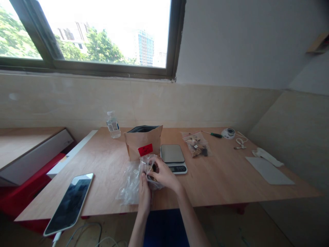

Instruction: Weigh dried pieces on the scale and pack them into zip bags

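Note:
Near the table's front edge, my left hand [144, 195] grips the side of a clear plastic bag [147, 159] holding brownish and dark pieces. My right hand [166, 174] is closed at the bag's upper right, with thumb and fingers pinched on its plastic; whether a piece is also between them I cannot tell. More clear plastic bags [130, 188] lie crumpled to the left. Just behind stands an open brown kraft pouch [136, 145] with a red label. A digital kitchen scale [172, 153] sits right of the pouch, its display partly behind my right hand.
A filled zip bag [192, 142] lies right of the scale. Beyond it are a green-handled screwdriver [216, 135], a white dome camera [228, 133] and a white sheet [268, 170]. A water bottle [113, 127] stands back left; a plugged-in phone [70, 202] is front left.

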A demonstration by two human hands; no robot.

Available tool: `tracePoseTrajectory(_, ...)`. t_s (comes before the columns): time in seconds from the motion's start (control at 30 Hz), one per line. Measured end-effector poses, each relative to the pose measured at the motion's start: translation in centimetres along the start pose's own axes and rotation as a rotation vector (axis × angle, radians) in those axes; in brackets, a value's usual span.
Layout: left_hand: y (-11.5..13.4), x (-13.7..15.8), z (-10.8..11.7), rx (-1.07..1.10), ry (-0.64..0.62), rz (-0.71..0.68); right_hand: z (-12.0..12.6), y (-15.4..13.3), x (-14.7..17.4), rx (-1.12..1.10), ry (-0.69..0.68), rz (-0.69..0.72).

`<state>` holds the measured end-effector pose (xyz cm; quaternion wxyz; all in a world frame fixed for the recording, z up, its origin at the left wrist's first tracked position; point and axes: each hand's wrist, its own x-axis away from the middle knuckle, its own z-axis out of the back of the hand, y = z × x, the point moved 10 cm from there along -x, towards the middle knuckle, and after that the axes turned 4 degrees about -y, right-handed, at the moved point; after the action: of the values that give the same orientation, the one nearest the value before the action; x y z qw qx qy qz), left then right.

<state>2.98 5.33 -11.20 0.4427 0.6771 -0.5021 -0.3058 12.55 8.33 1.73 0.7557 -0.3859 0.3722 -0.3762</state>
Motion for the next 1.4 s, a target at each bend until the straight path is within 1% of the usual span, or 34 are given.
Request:
tracePoseTrajectory(0.1, -0.2, 0.0, 0.2, 0.096, 0.064, 0.036, 0.2, 0.3, 0.2, -0.059, 0.038, -0.005)
tracePoseTrajectory(0.17, -0.2, -0.1, 0.2, 0.141, 0.081, 0.044, 0.1, 0.5, 0.3, -0.073, 0.037, -0.013)
tracePoseTrajectory(0.37, -0.2, 0.0, 0.5, 0.166, 0.08, 0.066, 0.2, 0.1, 0.5, -0.018, 0.017, -0.036)
tracePoseTrajectory(0.53, 0.0, 0.0, 0.2, 0.216, 0.051, 0.072, 0.8, 0.4, 0.8, -0.013, 0.078, -0.076)
tracePoseTrajectory(0.6, 0.2, 0.0, 0.2, 0.232, 0.064, 0.066, 0.4, 0.6, 0.9, -0.046, 0.065, -0.071)
tracePoseTrajectory(0.67, 0.5, 0.0, 0.2, 0.255, 0.082, 0.064, -0.4, 0.7, 1.0, -0.081, 0.02, -0.066)
tracePoseTrajectory(0.73, 0.6, -0.1, 0.2, 0.279, 0.097, 0.07, -1.1, 0.7, 1.2, -0.073, -0.013, -0.07)
tracePoseTrajectory(0.83, 0.6, 0.0, 0.2, 0.31, 0.111, 0.086, -1.3, 0.7, 1.4, -0.044, -0.022, -0.085)
tracePoseTrajectory(0.9, 0.4, 0.0, 0.1, 0.333, 0.106, 0.109, -1.2, 0.6, 1.5, -0.072, -0.009, -0.081)
tracePoseTrajectory(1.0, -0.1, -0.1, -0.2, 0.364, 0.079, 0.147, -0.1, 0.1, 1.6, -0.147, 0.042, -0.052)
tracePoseTrajectory(1.1, -0.2, -0.1, -0.2, 0.376, 0.072, 0.148, 1.5, -0.8, 1.4, -0.22, 0.058, -0.015)
tracePoseTrajectory(1.13, -0.2, -0.1, -0.2, 0.373, 0.065, 0.148, 2.3, -1.4, 1.2, -0.237, 0.076, 0.011)
tracePoseTrajectory(1.2, -0.2, -0.1, -0.4, 0.36, 0.05, 0.16, 4.8, -3.2, 0.5, -0.242, 0.177, 0.1)
tracePoseTrajectory(1.27, -0.3, -0.1, -0.4, 0.353, 0.053, 0.173, 7.6, -5.6, -0.6, -0.187, 0.328, 0.218)
tracePoseTrajectory(1.3, -0.3, -0.1, -0.3, 0.355, 0.067, 0.178, 8.7, -6.8, -1.2, -0.135, 0.384, 0.274)
tracePoseTrajectory(1.33, -0.3, 0.0, -0.2, 0.36, 0.086, 0.183, 9.3, -8.0, -2.1, -0.072, 0.42, 0.326)
tracePoseTrajectory(1.4, -0.4, 0.0, -0.1, 0.376, 0.108, 0.195, 9.6, -9.8, -4.0, 0.059, 0.422, 0.413)
